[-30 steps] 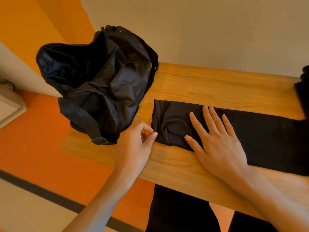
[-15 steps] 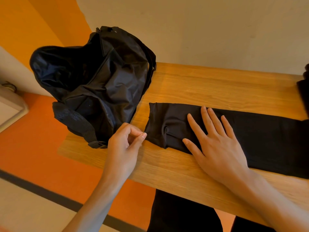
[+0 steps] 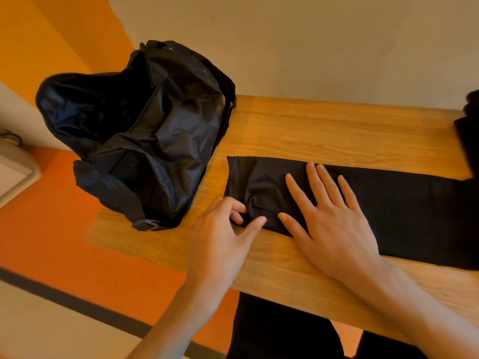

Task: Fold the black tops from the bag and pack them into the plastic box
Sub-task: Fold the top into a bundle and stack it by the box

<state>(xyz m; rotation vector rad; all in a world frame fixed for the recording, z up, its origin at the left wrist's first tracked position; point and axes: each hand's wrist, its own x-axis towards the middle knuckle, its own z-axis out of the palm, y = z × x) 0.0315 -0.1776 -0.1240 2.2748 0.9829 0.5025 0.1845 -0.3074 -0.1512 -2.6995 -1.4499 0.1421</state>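
A black top (image 3: pixel 404 211), folded into a long narrow strip, lies across the wooden table (image 3: pixel 337 130). My right hand (image 3: pixel 334 224) presses flat on its left part with the fingers spread. At the strip's near left corner my left hand (image 3: pixel 220 239) pinches the cloth, thumb on top and fingers curled at the edge; the fabric wrinkles there. The black bag (image 3: pixel 145 130) stands unzipped and slumped on the table's left end, a short way from the top. No plastic box is in view.
More dark cloth (image 3: pixel 469 130) shows at the right edge of the frame on the table. The table backs onto a pale wall. Orange floor (image 3: pixel 64 229) lies below to the left, and dark trousers show under the table's near edge.
My left hand has moved right from beside the strip's end onto its near left corner and taken hold of the cloth. My right hand stays flat in the same place.
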